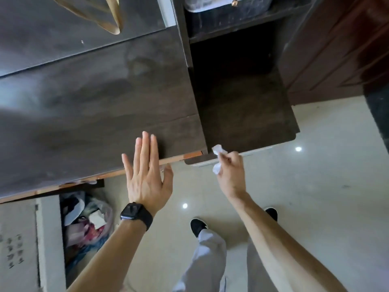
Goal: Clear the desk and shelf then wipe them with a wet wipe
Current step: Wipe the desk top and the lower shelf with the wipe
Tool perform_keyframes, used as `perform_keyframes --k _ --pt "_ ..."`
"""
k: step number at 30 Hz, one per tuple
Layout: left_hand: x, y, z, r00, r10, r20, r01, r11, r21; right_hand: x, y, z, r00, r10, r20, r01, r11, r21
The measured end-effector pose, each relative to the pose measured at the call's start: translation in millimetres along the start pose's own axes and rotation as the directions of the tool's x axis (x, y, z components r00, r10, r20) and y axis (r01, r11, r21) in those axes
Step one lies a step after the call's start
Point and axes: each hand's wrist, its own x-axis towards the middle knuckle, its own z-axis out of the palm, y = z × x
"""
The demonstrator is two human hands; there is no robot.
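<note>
The dark wooden desk [94,106] fills the left and middle of the head view, its top bare with damp streaks. To its right sits a lower dark shelf board [246,114], and above it a higher shelf [233,32]. My left hand [147,175], with a black watch on the wrist, is open with fingers spread flat over the desk's front edge. My right hand [230,171] is shut on a crumpled white wet wipe [219,152] at the front edge of the lower shelf.
A bin with a plastic bag of rubbish [88,224] stands under the desk at lower left, beside a white box [19,245]. A tan strap [111,17] hangs at the top. A dark container [227,5] sits on the higher shelf. Pale tiled floor [315,197] lies right.
</note>
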Motion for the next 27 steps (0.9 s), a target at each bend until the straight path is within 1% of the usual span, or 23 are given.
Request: perform_keyframes --k 2,4,7,8,12,15,17,18,19,20,21,22,23,25,27 --pt "-13.1 -20.7 -1.6 1.000 0.004 0.028 -0.004 1.000 0.030 -14.7 -37.8 20.8 0.998 0.057 0.035 -0.058 0.998 0.034" --pt "-17.3 -37.2 -1.8 0.999 -0.027 0.036 0.026 0.999 0.045 -15.2 -49.8 25.6 0.994 0.108 0.033 -0.110 0.993 0.047" --pt "-21.4 -53.8 1.9 0.993 -0.082 0.083 0.076 0.994 0.075 -17.8 -40.2 17.7 0.987 0.057 0.151 -0.050 0.998 -0.045" --pt "-22.4 -55.4 3.1 0.992 -0.085 0.093 0.079 0.994 0.076 -17.9 -38.5 15.8 0.982 0.069 0.177 -0.057 0.996 -0.072" --pt "-21.5 -47.9 5.8 0.990 -0.118 0.075 0.115 0.992 0.043 -14.9 -66.9 26.8 0.963 0.230 0.139 -0.228 0.973 -0.031" --pt "-21.0 -47.7 10.5 0.989 -0.140 0.055 0.139 0.990 0.021 -22.8 -91.2 47.0 0.970 0.226 0.093 -0.229 0.973 0.029" --pt "-21.5 -51.0 12.8 0.991 -0.126 0.054 0.125 0.992 0.023 -25.4 -95.9 58.7 0.979 0.175 0.107 -0.180 0.983 0.032" --pt "-21.3 -52.8 12.9 0.992 -0.112 0.059 0.111 0.994 0.021 -27.2 -95.7 62.7 0.982 0.096 0.165 -0.100 0.995 0.015" --pt "-21.6 -54.8 12.9 0.993 -0.098 0.070 0.097 0.995 0.019 -31.6 -94.6 65.0 0.965 -0.022 0.263 0.022 1.000 0.004" --pt "-22.3 -56.4 12.6 0.993 -0.090 0.079 0.088 0.996 0.019 -39.0 -93.4 65.6 0.914 -0.152 0.377 0.161 0.987 0.006" --pt "-23.0 -57.6 12.4 0.992 -0.089 0.084 0.088 0.996 0.021 -47.3 -91.2 64.4 0.839 -0.250 0.482 0.275 0.961 0.021" --pt "-23.3 -57.6 11.6 0.992 -0.090 0.090 0.089 0.996 0.023 -55.5 -88.0 60.5 0.783 -0.290 0.549 0.326 0.945 0.033" --pt "-23.9 -56.9 10.4 0.991 -0.088 0.099 0.086 0.996 0.020 -62.5 -85.6 54.3 0.779 -0.274 0.564 0.300 0.953 0.048" --pt "-25.4 -57.6 8.5 0.992 -0.075 0.104 0.075 0.997 0.006 -69.5 -85.0 35.9 0.852 -0.194 0.487 0.182 0.981 0.072" --pt "-28.6 -60.6 5.4 0.992 -0.055 0.114 0.056 0.998 -0.007 -71.0 -90.4 8.9 0.909 -0.170 0.381 0.154 0.985 0.072"
